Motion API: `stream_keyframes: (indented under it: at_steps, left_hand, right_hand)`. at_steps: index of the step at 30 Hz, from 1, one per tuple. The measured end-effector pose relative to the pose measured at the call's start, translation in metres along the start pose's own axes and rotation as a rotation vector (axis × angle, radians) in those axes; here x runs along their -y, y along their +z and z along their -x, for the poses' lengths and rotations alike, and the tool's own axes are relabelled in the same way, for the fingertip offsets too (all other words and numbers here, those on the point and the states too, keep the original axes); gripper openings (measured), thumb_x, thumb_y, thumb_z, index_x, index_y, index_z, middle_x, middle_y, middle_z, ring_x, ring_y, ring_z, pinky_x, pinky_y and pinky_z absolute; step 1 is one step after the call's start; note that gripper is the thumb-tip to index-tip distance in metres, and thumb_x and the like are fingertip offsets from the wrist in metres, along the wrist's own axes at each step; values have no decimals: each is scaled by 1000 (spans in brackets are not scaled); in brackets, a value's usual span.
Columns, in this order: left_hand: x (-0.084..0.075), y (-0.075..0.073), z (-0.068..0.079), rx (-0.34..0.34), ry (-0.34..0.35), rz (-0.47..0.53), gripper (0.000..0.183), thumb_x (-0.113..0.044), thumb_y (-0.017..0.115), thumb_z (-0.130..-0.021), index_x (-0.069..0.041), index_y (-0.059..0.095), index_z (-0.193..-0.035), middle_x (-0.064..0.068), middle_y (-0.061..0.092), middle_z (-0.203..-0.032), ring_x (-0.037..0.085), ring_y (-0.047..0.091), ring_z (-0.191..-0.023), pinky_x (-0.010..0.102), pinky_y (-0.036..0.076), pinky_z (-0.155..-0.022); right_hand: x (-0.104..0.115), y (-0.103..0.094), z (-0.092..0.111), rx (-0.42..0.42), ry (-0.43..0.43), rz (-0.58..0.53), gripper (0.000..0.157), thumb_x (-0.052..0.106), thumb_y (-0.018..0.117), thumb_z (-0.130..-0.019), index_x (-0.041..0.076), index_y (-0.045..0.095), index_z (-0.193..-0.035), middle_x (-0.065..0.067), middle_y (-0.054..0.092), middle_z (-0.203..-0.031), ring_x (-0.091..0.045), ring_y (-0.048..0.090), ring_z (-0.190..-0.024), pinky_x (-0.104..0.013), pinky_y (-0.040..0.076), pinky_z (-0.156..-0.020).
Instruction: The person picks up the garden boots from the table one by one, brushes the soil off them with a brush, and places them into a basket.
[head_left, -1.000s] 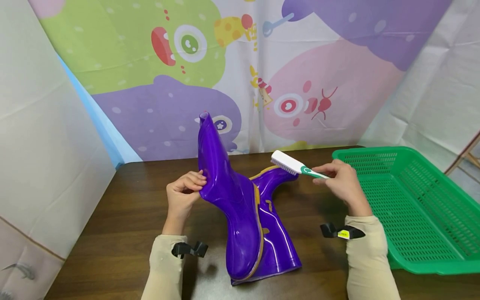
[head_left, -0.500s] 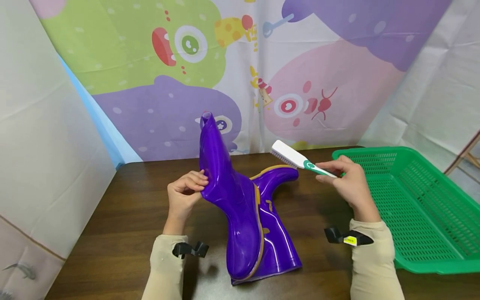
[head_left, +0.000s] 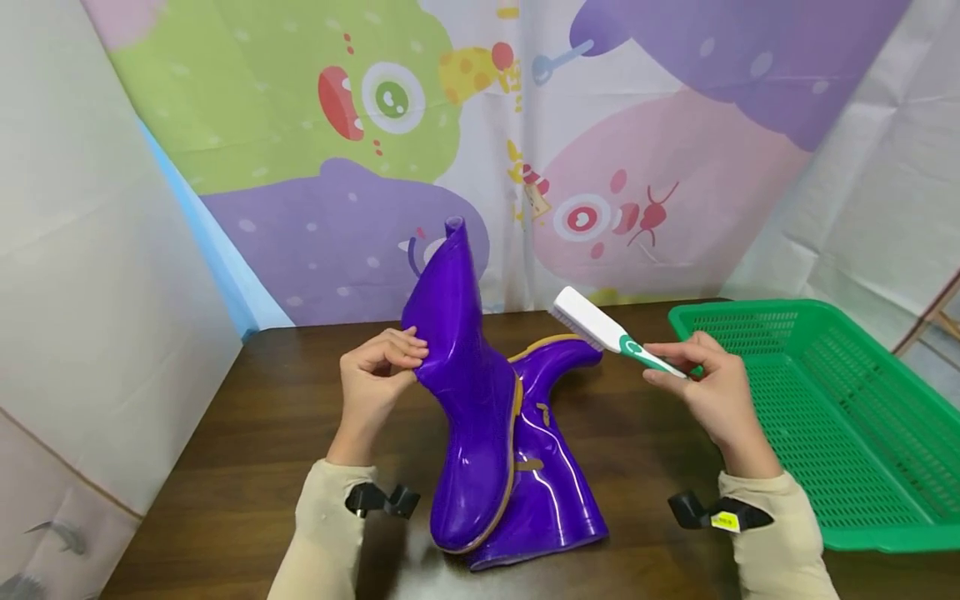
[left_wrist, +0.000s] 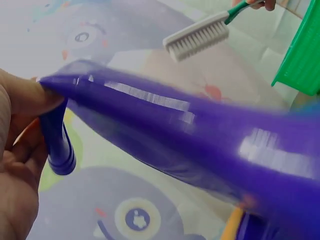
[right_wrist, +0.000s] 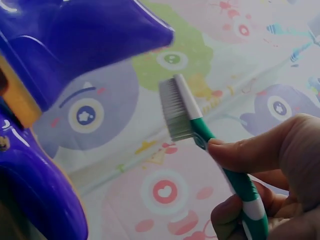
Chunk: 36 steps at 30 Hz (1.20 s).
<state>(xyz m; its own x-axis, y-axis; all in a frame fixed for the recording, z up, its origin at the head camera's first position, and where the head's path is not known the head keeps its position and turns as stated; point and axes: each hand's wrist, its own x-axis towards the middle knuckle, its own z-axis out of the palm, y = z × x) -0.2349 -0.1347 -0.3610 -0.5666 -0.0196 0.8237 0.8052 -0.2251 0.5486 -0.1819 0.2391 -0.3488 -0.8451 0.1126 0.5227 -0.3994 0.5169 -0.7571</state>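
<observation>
My left hand (head_left: 378, 375) pinches the shaft of a shiny purple rain boot (head_left: 480, 450), which tilts with its toe toward me and its folded top pointing up. In the left wrist view, thumb and fingers squeeze the purple rubber (left_wrist: 150, 115). A second purple boot (head_left: 562, 475) lies on its side beneath and to the right, with brown smears on its shaft. My right hand (head_left: 712, 392) grips the green handle of a white-headed scrub brush (head_left: 592, 318), bristles facing down and left. Apart from both boots, the brush hangs in the air, as the right wrist view (right_wrist: 177, 110) confirms.
A green plastic basket (head_left: 885, 533) with perforated walls stands on the right of the brown wooden table (head_left: 262, 467). Behind the table hangs a cartoon-printed curtain (head_left: 495, 125). White sheets (head_left: 97, 250) rise at both sides.
My right hand has drawn the brush back to the right, toward me. My left hand has turned the held boot, so its top leans right and its toe has shifted left.
</observation>
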Motion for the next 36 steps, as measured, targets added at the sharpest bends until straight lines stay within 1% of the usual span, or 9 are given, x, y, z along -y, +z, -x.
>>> stream_keyframes:
  at_steps: [5, 8, 11, 14, 19, 25, 29, 32, 36]
  left_hand:
    - [-5, 11, -16, -12, -6, -84, 16, 31, 64, -65, 16, 61, -63, -3, 71, -76, 15, 68, -81, 42, 49, -98]
    - [-3, 19, -27, -31, -8, -146, 16, 31, 64, -64, 15, 62, -62, -1, 71, -74, 12, 68, -80, 39, 51, -96]
    - [1, 26, -40, -37, -6, -210, 17, 30, 63, -64, 14, 65, -63, 11, 70, -71, 10, 68, -78, 34, 53, -90]
    - [5, 32, -54, -4, 19, -283, 18, 28, 63, -65, 10, 68, -64, 20, 69, -71, 14, 68, -76, 29, 54, -82]
    - [5, 39, -77, 140, 129, -410, 20, 23, 68, -69, 4, 73, -66, 17, 71, -72, 27, 71, -69, 23, 56, -68]
    - [-1, 46, -99, 345, 301, -565, 17, 16, 74, -70, -1, 77, -70, 10, 73, -72, 24, 71, -67, 31, 57, -63]
    - [-8, 51, -109, 474, 380, -642, 15, 14, 80, -71, -1, 78, -74, 9, 74, -74, 24, 70, -68, 35, 57, -64]
    - [-12, 54, -115, 541, 415, -684, 14, 11, 82, -72, -2, 79, -77, 9, 74, -76, 24, 68, -69, 34, 56, -65]
    - [-13, 60, -118, 572, 471, -732, 11, 6, 82, -75, -4, 79, -79, 7, 73, -77, 23, 66, -70, 35, 53, -67]
  right_hand:
    - [5, -4, 9, -49, -11, 9, 31, -5, 86, -72, -2, 77, -101, 1, 53, -73, -10, 44, -72, -21, 34, -50]
    - [8, -7, 12, -64, -24, 25, 30, -6, 85, -71, -2, 77, -100, 1, 50, -72, -10, 43, -70, -20, 33, -50]
    - [9, -10, 13, -72, -26, 26, 31, -6, 85, -72, -2, 77, -101, 1, 50, -72, -10, 43, -70, -19, 34, -50]
    - [11, -13, 14, -83, -17, 23, 31, -7, 84, -72, -2, 77, -102, 2, 51, -73, -9, 45, -72, -18, 36, -50]
    - [12, -17, 15, -102, -4, -4, 30, -10, 83, -73, -5, 76, -101, 4, 51, -72, -9, 46, -73, -17, 37, -51]
    - [13, -21, 14, -125, 9, -39, 29, -12, 81, -74, -7, 75, -102, 5, 53, -72, -10, 47, -75, -16, 38, -50]
    - [15, -23, 12, -147, 5, -48, 28, -14, 80, -73, -8, 74, -101, 5, 53, -71, -10, 47, -74, -15, 39, -50]
    - [16, -24, 11, -165, -7, -59, 28, -16, 79, -72, -9, 74, -100, 5, 52, -70, -10, 47, -74, -15, 40, -51]
    - [17, -26, 10, -187, -24, -88, 29, -19, 78, -71, -10, 74, -98, 4, 53, -69, -11, 47, -74, -14, 40, -53]
